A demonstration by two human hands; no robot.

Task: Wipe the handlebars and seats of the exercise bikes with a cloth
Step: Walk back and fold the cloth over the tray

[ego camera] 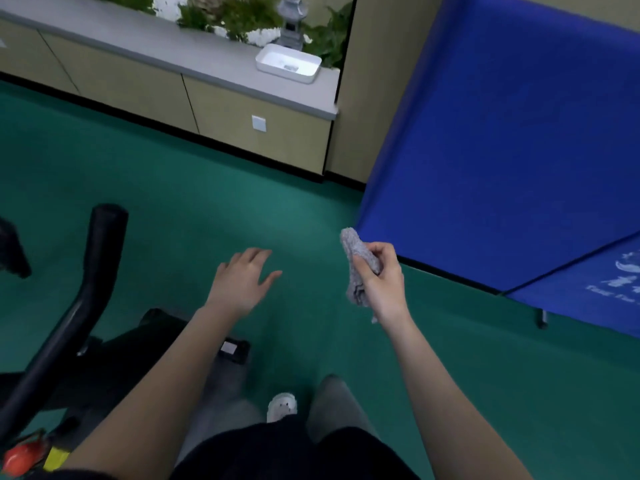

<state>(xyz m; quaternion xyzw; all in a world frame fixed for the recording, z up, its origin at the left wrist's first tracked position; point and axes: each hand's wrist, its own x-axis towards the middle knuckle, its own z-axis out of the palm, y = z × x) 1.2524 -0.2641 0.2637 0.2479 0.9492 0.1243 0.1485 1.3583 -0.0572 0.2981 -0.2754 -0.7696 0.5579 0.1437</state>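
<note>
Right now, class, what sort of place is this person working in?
Probably a gym or recreation room: a black exercise-bike handlebar, green sports flooring and a folded blue table-tennis table.

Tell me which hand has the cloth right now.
The right hand grips the grey cloth; the left hand is open and holds nothing.

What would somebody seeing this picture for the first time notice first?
Probably the grey cloth bunched in the right hand, held up over the green floor near the middle. Next, the big blue folded table-tennis table filling the right side. The left hand hangs open and empty beside a black exercise-bike handlebar at the left edge.
</note>
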